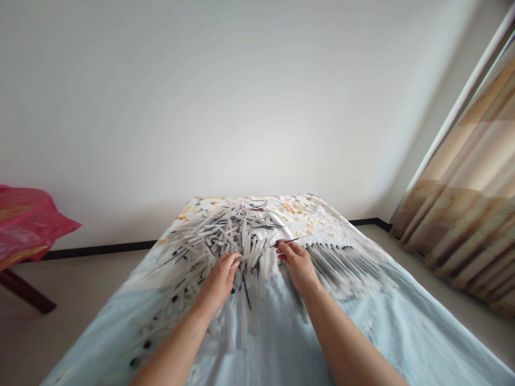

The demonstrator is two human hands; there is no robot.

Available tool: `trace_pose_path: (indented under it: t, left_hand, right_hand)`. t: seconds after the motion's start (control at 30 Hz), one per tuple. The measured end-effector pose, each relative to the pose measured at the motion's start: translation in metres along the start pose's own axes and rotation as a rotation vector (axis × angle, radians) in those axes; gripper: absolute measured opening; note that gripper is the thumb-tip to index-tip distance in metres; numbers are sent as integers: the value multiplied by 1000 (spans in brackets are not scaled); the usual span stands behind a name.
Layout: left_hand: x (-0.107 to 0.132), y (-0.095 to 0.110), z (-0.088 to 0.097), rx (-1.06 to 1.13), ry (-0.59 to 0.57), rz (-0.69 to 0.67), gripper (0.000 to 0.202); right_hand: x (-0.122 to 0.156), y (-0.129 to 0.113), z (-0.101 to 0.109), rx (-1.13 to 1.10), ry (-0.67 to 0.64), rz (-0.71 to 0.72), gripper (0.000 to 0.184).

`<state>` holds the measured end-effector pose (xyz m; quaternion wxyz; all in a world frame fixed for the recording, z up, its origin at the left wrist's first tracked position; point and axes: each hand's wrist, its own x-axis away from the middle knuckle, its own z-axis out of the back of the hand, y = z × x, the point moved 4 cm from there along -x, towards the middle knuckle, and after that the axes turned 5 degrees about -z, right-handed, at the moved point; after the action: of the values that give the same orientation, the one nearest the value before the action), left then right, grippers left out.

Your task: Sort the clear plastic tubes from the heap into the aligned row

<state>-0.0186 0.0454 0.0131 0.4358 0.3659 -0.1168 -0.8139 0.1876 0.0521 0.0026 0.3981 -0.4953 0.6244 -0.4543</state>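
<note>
In the head view my left hand [220, 279] pinches one end of a slim whitish strip [257, 252], like a narrow sleeve. My right hand [296, 264] is closed on a thin dark stick [290, 240] at the strip's other end. Whether the stick sits inside the strip or only meets it, I cannot tell. Under and beyond my left hand spreads a tangled pile of similar white and dark sticks [197, 241]. Right of my right hand lies a neat row of pale sticks [346, 268], side by side, dark tips pointing away from me.
Everything lies on a flowered, pale blue and white cloth [273, 343] with folds in it. Behind stands a white wall [257, 107]. To the left is a small table with a red cover [32, 220]; at the right hangs a beige curtain [470, 214].
</note>
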Motion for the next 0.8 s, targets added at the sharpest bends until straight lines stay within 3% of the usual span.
trace_pose_path:
  t: [0.27,0.4,0.5,0.67,0.73,0.8]
  left_hand:
    - [0,7,-1,1,-11,-2,24]
    - [1,8,-3,20,6,10,24]
    - [2,3,0,21,31,31,24]
    - [3,-1,3,22,44,28,23]
    - [3,1,3,19,41,24,23]
    - [3,3,2,20,34,16,23]
  right_hand:
    - [8,-3,-13,101,-88,-24,28]
    - [14,-8,-20,189,-134,28,45]
    - [12,-9,-13,76,-33,22,65]
    - [5,-10,5,-96,173,93,60]
    - [7,-13,3,-51,142,126,56]
    - [13,-16,-7,31,8,132,53]
